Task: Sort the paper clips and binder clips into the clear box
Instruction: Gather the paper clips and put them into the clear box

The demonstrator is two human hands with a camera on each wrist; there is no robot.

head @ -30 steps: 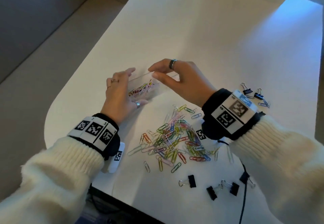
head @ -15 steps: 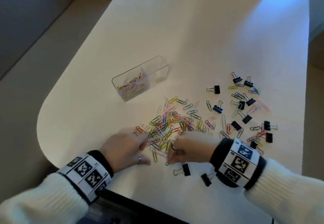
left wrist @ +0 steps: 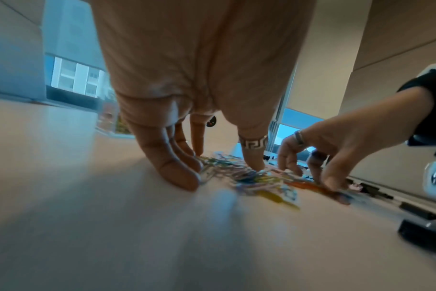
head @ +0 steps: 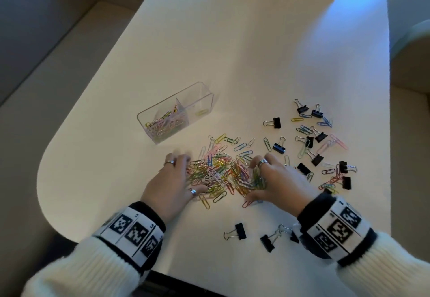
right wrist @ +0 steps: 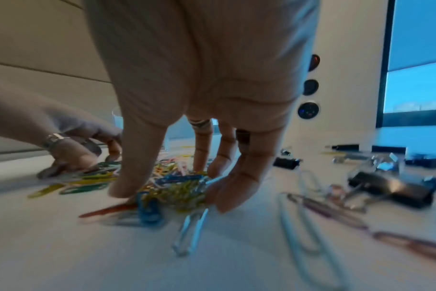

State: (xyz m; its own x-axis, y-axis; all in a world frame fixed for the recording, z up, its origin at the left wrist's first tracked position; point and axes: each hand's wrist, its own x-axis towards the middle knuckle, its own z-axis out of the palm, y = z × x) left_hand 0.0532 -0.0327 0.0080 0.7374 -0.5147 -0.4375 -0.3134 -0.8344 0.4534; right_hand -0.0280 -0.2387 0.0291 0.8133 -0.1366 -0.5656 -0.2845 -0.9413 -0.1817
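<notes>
Your hands flank the paper clips [head: 216, 171] on the counter [head: 209, 52]: left hand [head: 172, 182] straight-fingered against them, right hand [head: 279, 180] curled round a clump.

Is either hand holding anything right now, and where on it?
The right hand curls thumb and fingers round a bunch at the right side of the paper clips, not lifted off the table. The left hand only touches their left edge, holding nothing.

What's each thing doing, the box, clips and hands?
clear box, upright, open-topped, paper clips inside, no binder clips.
paper clip pile, loose on table between hands.
binder clips, scattered on table.
left hand, straight-fingered, touching pile's edge.
right hand, curled round a clump of the pile.
</notes>
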